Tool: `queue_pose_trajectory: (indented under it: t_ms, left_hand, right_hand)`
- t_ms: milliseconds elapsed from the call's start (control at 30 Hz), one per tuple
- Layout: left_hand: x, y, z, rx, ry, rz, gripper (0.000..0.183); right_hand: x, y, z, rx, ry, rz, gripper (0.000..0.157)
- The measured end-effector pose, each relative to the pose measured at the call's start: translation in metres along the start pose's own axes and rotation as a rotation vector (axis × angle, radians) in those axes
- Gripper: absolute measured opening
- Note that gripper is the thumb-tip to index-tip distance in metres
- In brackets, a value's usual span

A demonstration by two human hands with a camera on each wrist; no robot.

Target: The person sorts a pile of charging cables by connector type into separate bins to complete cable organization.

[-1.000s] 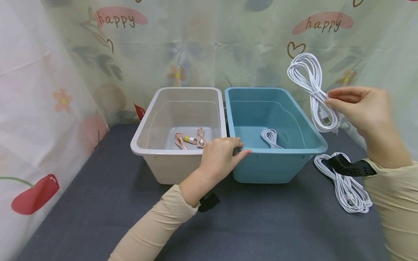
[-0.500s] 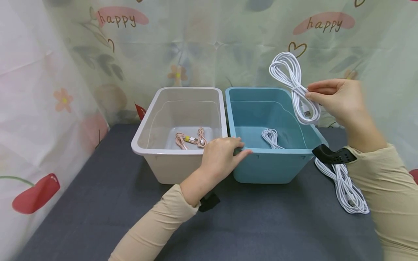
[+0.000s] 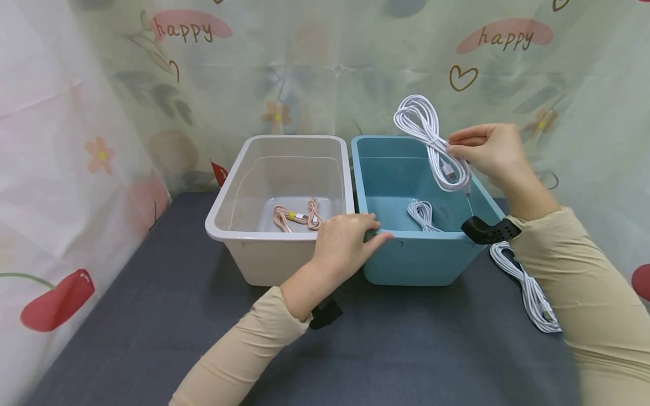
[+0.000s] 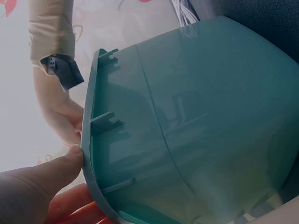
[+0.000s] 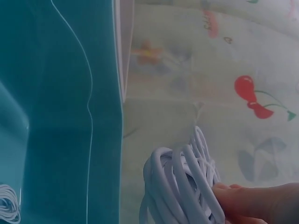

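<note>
In the head view my right hand (image 3: 492, 151) pinches a coiled white USB cable (image 3: 419, 117) between thumb and fingers, up over the right part of the blue plastic bin (image 3: 408, 256). A USB plug shows at the coil's lower end. The right wrist view shows the loops of this white cable (image 5: 180, 186) close beside the fingers. My left hand (image 3: 339, 242) holds the near left corner of the blue bin's rim, its thumb and fingers at the edge in the left wrist view. Another white cable (image 3: 420, 215) lies inside the blue bin.
A beige bin (image 3: 274, 259) stands left of the blue one, with pink cables (image 3: 284, 219) on its floor. Right of the blue bin, a coiled white cable (image 3: 533, 301) lies on the dark tabletop (image 3: 406, 338), partly under my right forearm. A printed curtain (image 3: 304, 73) hangs behind.
My right hand has carried the white cable leftward, from right of the blue bin to over it. My left hand stays at the bin's rim.
</note>
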State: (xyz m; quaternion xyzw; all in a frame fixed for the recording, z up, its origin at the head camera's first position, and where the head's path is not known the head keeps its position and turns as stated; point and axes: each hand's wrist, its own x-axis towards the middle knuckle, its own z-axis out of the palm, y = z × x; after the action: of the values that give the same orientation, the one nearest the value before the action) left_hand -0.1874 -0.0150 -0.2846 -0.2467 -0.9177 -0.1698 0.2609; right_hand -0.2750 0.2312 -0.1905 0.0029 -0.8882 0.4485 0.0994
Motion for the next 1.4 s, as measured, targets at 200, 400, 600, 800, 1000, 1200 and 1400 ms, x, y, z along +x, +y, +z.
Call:
queue_pose_trajectory:
  t_ms: [200, 400, 600, 800, 1000, 1200, 1400]
  left_hand:
    - [0.0, 0.0, 0.0, -0.002, 0.002, 0.001, 0.032]
    - [0.0, 0.001, 0.0, 0.0, 0.006, 0.005, 0.032]
    - [0.0, 0.0, -0.001, -0.004, 0.003, 0.004, 0.032]
    - [0.0, 0.0, -0.001, -0.003, 0.007, 0.01, 0.032]
    - [-0.001, 0.0, 0.0, 0.0, 0.022, 0.02, 0.032]
    - [-0.001, -0.001, 0.0, 0.002, 0.024, 0.019, 0.032]
    - [-0.001, -0.001, -0.001, 0.003, 0.013, 0.013, 0.033]
  right_hand:
    - [0.011, -0.002, 0.008, 0.004, -0.012, 0.051, 0.042]
    - [0.022, 0.0, 0.013, 0.087, -0.034, 0.065, 0.036]
    - [0.032, 0.003, 0.019, 0.071, -0.063, 0.116, 0.035]
    - [0.037, 0.007, 0.024, 0.02, -0.104, 0.195, 0.043]
    - [0.04, 0.013, 0.028, 0.008, -0.111, 0.206, 0.044]
    - [0.042, 0.019, 0.032, -0.037, -0.118, 0.192, 0.043]
    - [0.041, 0.021, 0.036, -0.097, -0.139, 0.171, 0.041]
